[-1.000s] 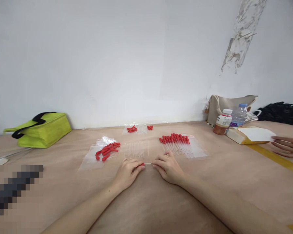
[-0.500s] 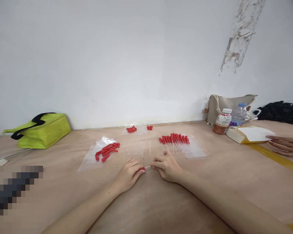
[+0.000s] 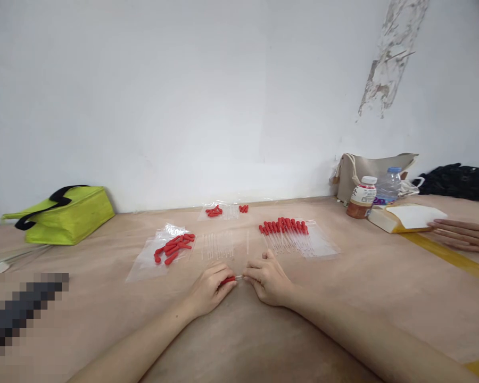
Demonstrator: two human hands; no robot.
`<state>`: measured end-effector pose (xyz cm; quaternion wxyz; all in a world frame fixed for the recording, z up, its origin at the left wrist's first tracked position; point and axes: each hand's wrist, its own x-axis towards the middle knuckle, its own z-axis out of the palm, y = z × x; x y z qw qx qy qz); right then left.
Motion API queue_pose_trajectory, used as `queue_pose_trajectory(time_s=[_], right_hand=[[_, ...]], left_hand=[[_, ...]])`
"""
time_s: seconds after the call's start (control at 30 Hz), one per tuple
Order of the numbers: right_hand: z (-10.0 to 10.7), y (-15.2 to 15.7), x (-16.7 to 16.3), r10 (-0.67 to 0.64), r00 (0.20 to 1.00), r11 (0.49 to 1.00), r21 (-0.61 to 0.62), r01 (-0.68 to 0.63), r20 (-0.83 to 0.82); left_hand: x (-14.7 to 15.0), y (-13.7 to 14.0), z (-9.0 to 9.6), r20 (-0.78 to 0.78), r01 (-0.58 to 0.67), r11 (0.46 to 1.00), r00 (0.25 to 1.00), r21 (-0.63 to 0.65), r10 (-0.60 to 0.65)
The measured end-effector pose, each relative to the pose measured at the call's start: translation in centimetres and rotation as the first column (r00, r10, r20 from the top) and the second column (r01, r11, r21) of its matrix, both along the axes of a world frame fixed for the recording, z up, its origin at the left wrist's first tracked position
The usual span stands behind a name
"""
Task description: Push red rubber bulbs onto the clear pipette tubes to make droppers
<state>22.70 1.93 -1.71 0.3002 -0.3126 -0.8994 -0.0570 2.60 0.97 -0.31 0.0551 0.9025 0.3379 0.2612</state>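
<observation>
My left hand [image 3: 211, 288] is closed, with a red rubber bulb [image 3: 229, 279] pinched between thumb and fingers. Facing it, my right hand [image 3: 269, 279] pinches a thin clear dropper tube [image 3: 239, 276], whose short visible part reaches the bulb's end. Whether the tube sits inside the bulb, I cannot tell. Loose red bulbs [image 3: 173, 248] lie in a heap on a clear plastic bag [image 3: 141, 265] beyond my left hand. Several clear tubes [image 3: 219, 246] are laid out in front of both hands. Past my right hand, droppers with red bulbs [image 3: 287, 227] lie side by side on another bag [image 3: 323, 247].
Near the wall lie more red bulbs [image 3: 214, 211] and clear tubes. A green bag [image 3: 69, 215] stands at left. At right are a drink bottle [image 3: 361, 198], a water bottle [image 3: 389, 186], a tissue pack [image 3: 407, 218] and another person's hand [image 3: 463, 234].
My right hand has shifted slightly left, toward my left hand. More of the red bulb shows between my left fingers, and less of the tube is visible.
</observation>
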Motion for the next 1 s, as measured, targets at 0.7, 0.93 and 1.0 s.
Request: queue_pose_trajectory(time_s=[0.7, 0.93, 1.0], right_hand=[[2.2, -0.5, -0.2, -0.105, 0.981, 0.991, -0.064, 0.116, 0.162], [4.1, 3.6, 1.5, -0.612, 0.789, 0.745, -0.299, 0.597, 0.053], [3.8, 5.1, 1.4, -0.688, 0.725, 0.679, -0.322, 0.66, 0.034]], left_hand=[[-0.8, 0.5, 0.2, 0.059, -0.041, 0.999, 0.997, -0.028, 0.043], [-1.2, 0.4, 0.2, 0.112, -0.181, 0.982, 0.976, -0.046, 0.185], [-1.2, 0.4, 0.2, 0.099, -0.162, 0.985, 0.981, -0.051, 0.167]])
